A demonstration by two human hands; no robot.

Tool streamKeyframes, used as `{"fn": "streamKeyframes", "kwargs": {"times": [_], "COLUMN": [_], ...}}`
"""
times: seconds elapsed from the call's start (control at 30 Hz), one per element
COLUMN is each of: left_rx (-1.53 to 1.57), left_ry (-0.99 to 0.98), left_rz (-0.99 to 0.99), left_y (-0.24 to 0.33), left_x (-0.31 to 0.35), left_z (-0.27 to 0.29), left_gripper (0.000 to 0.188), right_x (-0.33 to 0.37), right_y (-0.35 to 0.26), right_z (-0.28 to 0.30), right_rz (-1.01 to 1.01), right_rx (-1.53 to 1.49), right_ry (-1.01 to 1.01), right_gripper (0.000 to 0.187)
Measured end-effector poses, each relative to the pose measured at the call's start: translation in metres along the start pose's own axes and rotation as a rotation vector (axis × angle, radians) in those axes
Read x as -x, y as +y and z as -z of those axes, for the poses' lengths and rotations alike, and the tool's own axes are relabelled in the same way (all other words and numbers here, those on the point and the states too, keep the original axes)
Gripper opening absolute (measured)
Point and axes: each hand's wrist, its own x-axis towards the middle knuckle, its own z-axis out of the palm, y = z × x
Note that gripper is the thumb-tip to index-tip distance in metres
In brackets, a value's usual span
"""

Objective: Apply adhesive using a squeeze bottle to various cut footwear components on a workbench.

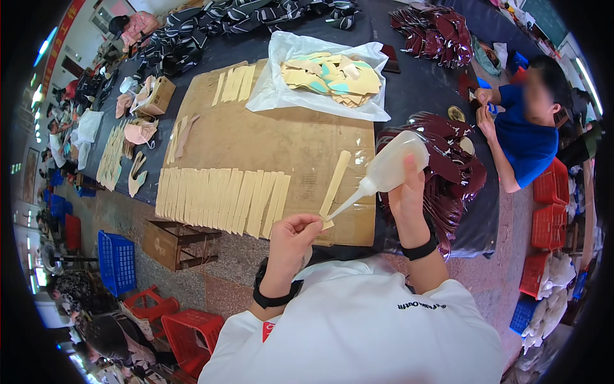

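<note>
My right hand (407, 192) is wrapped round a translucent squeeze bottle (400, 161), tilted so that its long thin nozzle (347, 201) points down to the left. The nozzle tip is close to the lower end of a single cream strip (336, 179) on the cardboard. At that same end my left hand (295, 240) is closed, thumb and finger pressed together beside a small cream piece (328, 224). What the left fingers hold, if anything, is too small to make out. A close row of cream strips (217, 198) lies left of my left hand.
Brown cardboard (275, 141) covers part of the dark table. A white plastic-lined heap of cream cut pieces (332, 77) sits at its far side. Glossy maroon pieces (441, 166) pile up on the right, near a co-worker in blue (531, 134). A wooden stool (173, 243) stands left.
</note>
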Motion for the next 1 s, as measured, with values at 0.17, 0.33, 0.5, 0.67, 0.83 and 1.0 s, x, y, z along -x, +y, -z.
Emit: {"fn": "streamKeyframes", "kwargs": {"times": [0.17,0.33,0.5,0.67,0.83,1.0], "left_rx": [0.029,0.001,0.029,0.039,-0.042,-0.141], "left_ry": [0.052,0.021,0.046,0.002,-0.101,-0.069], "left_rz": [-0.004,-0.002,-0.003,-0.002,0.108,0.068], "left_y": [0.001,0.002,0.003,-0.001,-0.02,-0.023], "left_x": [0.001,0.001,0.002,-0.006,-0.015,-0.012], "left_z": [-0.003,-0.001,-0.001,-0.008,-0.038,-0.042], "left_gripper": [0.011,0.012,0.013,0.012,0.01,0.012], "right_x": [0.004,-0.002,0.003,-0.003,0.031,0.03], "right_y": [-0.004,-0.005,-0.003,0.007,0.022,0.028], "right_z": [-0.001,0.003,0.006,0.018,-0.025,-0.023], "right_rz": [-0.034,-0.054,-0.096,-0.622,-0.948,-0.804], "right_rx": [0.019,-0.02,0.018,-0.556,-0.78,-0.666], "right_ry": [-0.025,-0.022,-0.076,-0.482,-0.215,-0.07], "right_gripper": [0.037,0.04,0.041,0.068,0.076,0.074]}}
